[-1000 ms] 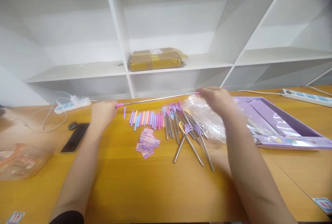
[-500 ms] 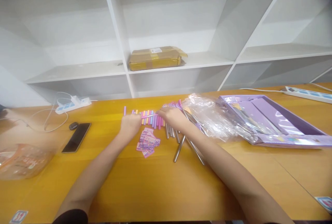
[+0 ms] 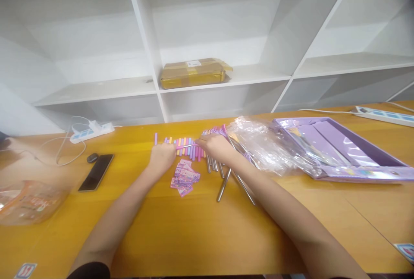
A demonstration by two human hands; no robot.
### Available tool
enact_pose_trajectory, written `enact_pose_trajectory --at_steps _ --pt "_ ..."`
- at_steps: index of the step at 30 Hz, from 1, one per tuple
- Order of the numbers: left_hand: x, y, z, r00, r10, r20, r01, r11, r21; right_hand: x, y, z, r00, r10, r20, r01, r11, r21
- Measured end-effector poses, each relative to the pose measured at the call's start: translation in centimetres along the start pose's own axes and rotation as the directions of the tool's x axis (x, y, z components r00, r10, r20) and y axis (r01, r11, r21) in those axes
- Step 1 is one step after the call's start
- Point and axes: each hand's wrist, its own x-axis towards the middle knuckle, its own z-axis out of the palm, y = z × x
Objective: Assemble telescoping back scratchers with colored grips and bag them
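My left hand (image 3: 162, 157) is closed around the left end of a slim rod (image 3: 186, 145), pink at that end and silvery toward the right. At its other end, the closed fingers of my right hand (image 3: 214, 146) pinch it. The rod lies level between the hands, above a row of pastel sticks (image 3: 193, 153) in pink, purple, blue and yellow. Several silver metal tubes (image 3: 224, 186) lie beneath and beside my right wrist. Below the row is a loose pile of small pink printed cards (image 3: 184, 178). My fingertips are partly hidden by the hands themselves.
Crumpled clear plastic (image 3: 263, 145) and an open purple box (image 3: 352, 141) lie to the right. At left are a phone (image 3: 96, 172), a dark earbud case (image 3: 92, 157), a power strip (image 3: 77, 136) and an orange-clear bag (image 3: 35, 203). A taped carton (image 3: 194, 74) sits on the shelf.
The camera view has shifted very slightly. Both hands keep the same hold on the slim rod, and nothing else has visibly moved.
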Motion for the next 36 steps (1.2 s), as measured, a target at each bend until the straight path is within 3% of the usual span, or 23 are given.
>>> enact_pose_trajectory --at_steps 19,28,36 --pt "-0.1 -0.1 -0.7 0.999 0.007 0.045 -0.008 1.000 0.021 -0.1 0.3 0.5 0.999 -0.013 -0.043 0.014 1.000 0.021" --pt "0.0 -0.8 -0.3 1.000 0.012 0.002 -0.012 1.000 0.001 -0.2 0.4 0.3 0.999 -0.011 -0.045 0.012 1.000 0.012" --pt "0.4 -0.7 -0.9 0.997 -0.005 -0.072 0.004 1.000 -0.007 -0.3 0.1 -1.2 0.995 0.012 -0.101 -0.007 0.999 0.047"
